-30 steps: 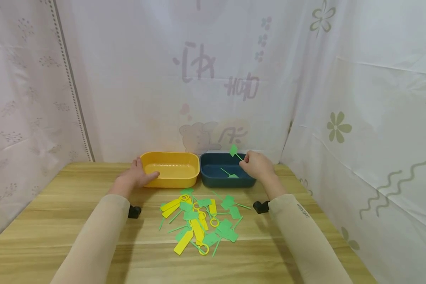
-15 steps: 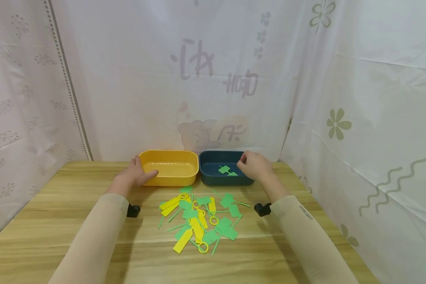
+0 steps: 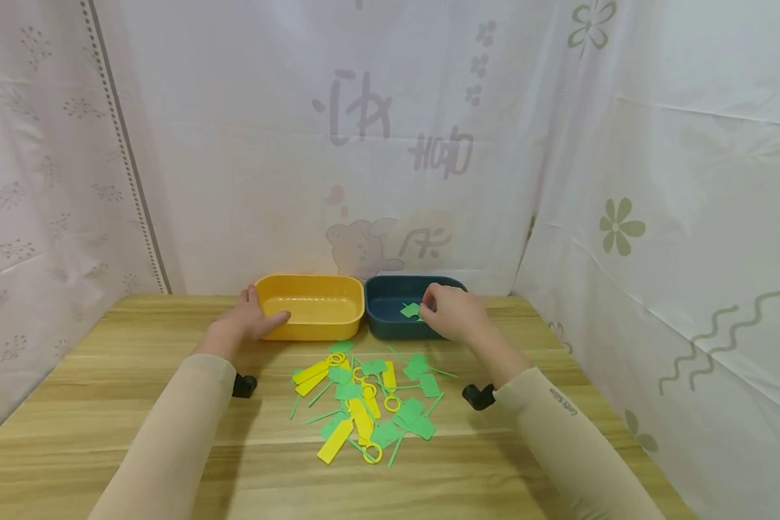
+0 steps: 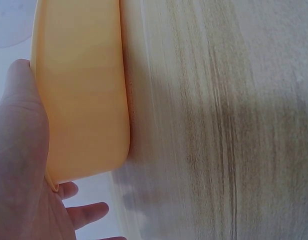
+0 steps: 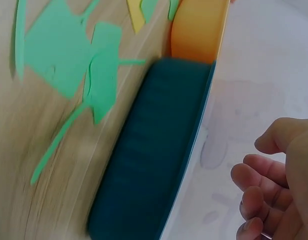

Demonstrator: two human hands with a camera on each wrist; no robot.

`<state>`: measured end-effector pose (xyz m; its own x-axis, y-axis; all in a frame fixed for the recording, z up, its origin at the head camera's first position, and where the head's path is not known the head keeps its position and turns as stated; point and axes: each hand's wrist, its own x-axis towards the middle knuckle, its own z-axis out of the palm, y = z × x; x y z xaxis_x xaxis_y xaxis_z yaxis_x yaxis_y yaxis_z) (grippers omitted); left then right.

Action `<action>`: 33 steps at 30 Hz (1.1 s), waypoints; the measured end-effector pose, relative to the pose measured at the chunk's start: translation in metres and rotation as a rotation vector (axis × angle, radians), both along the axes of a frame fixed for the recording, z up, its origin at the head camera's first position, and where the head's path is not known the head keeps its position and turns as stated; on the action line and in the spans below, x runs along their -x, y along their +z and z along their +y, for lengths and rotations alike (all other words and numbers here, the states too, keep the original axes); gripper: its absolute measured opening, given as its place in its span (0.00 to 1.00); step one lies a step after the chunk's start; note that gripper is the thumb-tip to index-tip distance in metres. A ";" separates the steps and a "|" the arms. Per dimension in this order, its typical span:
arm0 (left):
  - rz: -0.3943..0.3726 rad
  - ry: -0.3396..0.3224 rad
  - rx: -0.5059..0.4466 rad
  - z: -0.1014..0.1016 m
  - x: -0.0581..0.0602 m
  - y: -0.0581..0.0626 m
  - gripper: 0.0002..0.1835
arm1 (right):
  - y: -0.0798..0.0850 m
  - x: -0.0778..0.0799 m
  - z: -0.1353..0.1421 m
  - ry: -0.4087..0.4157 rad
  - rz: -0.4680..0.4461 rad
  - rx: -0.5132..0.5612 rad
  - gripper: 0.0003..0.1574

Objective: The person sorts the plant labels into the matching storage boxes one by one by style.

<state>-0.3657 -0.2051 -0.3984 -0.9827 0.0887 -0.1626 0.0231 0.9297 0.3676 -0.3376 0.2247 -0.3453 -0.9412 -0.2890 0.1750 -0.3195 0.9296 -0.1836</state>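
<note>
My left hand [image 3: 243,318] holds the left end of the yellow bin [image 3: 312,333], its thumb over the rim and the fingers outside the end wall in the left wrist view. Over the right part of the dark blue bin [image 3: 390,330], my right hand [image 3: 453,312] has its fingers loosely curled. The right wrist view shows nothing between its thumb and fingers. Green flag-shaped tags [image 3: 410,310] lie inside the blue bin, partly hidden by that hand. In front of both bins is a loose pile of green tags [image 3: 410,412] with thin stems and yellow tags [image 3: 335,441] with rings.
The two bins stand side by side at the back of the wooden table [image 3: 286,484]. Behind them hangs a white printed curtain [image 3: 247,180], which also runs along both sides. A small black device [image 3: 479,396] is at the right sleeve.
The right hand let go of a green tag, which dropped into the blue bin beside another one. The hand then moved slightly left over the bin. The left hand stayed on the yellow bin.
</note>
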 end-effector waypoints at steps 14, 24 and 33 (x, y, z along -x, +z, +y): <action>-0.006 -0.002 0.013 0.001 0.000 0.001 0.67 | -0.013 -0.020 -0.041 0.152 0.028 -0.053 0.10; -0.009 0.003 0.017 -0.001 0.003 0.000 0.68 | -0.028 -0.026 -0.055 0.219 -0.067 -0.132 0.06; -0.012 0.000 0.025 -0.002 0.006 -0.002 0.68 | -0.044 -0.026 -0.062 0.250 -0.183 -0.223 0.08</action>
<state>-0.3713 -0.2070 -0.4006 -0.9807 0.0850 -0.1763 0.0194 0.9385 0.3447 -0.3116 0.1629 -0.3892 -0.8465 -0.5260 -0.0822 -0.5226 0.8504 -0.0608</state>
